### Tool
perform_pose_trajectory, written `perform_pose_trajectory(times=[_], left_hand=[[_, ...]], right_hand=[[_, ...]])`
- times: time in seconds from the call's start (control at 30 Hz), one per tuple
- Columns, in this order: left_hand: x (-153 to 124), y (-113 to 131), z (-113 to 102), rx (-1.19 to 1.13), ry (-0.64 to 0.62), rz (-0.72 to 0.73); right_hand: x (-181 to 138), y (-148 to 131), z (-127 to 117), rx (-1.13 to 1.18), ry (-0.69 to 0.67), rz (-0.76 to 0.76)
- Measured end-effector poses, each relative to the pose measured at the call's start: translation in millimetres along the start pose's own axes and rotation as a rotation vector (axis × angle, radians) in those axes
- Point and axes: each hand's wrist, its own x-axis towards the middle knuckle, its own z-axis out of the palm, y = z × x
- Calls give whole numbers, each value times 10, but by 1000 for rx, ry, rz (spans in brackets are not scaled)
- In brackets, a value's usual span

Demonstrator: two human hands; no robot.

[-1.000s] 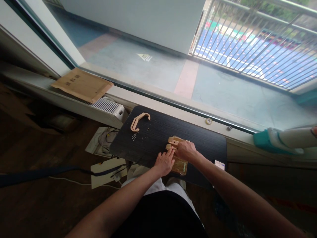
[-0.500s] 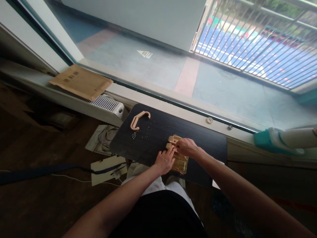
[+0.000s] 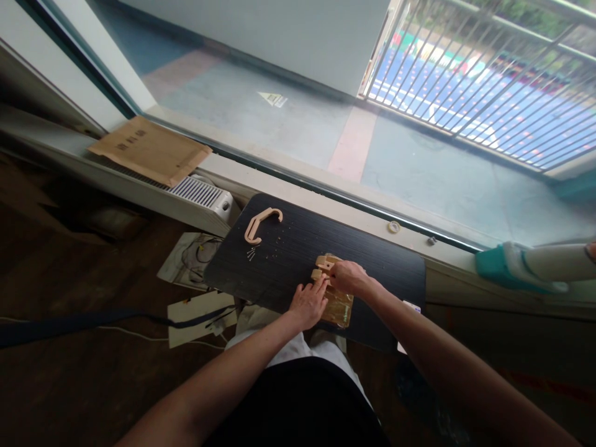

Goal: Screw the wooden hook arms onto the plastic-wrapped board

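Where the dim floor meets the window sill, a flat brown cardboard sheet [image 3: 146, 151] lies on a white ribbed radiator [image 3: 198, 194] at far left. Next comes the dark, fine-grained rectangular surface [image 3: 288, 248], with a pale wooden C-shaped piece [image 3: 261, 225] near its far left corner, its opening facing the person, and a few thin metal pins [image 3: 252, 254] just beside it. Further right, the left hand [image 3: 310, 303] rests with its fingers stretched out, the tips pressing on a small light-wood assembly [image 3: 325, 266] that sits on a clear bag [image 3: 341, 307] near the front edge of the surface. The assembly is blocky, with its long axis running away from the person toward the window. The right hand [image 3: 350, 277] covers its right side, its grip closed over the wood with curled fingers. At far right, a teal and white object [image 3: 521, 267] lies on the sill, well apart from the hands.
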Motion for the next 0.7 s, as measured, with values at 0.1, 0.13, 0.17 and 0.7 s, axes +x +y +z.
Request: perform_pose_trajectory(times=[0.1,0.13,0.17,0.7], left_hand=[[1,0,-3,-8,1,-4],[1,0,-4,-11,-2,-6],[2,0,-6,-14,-6,-6],[-5,-7,-13,-8,8,10]], right_hand=[[-1,-20,-7,-1,-6,7],[1,-25,-7,0,-10,8],[4,-28,-7,2,-13,10],[24,-62,-11,31,6,32]])
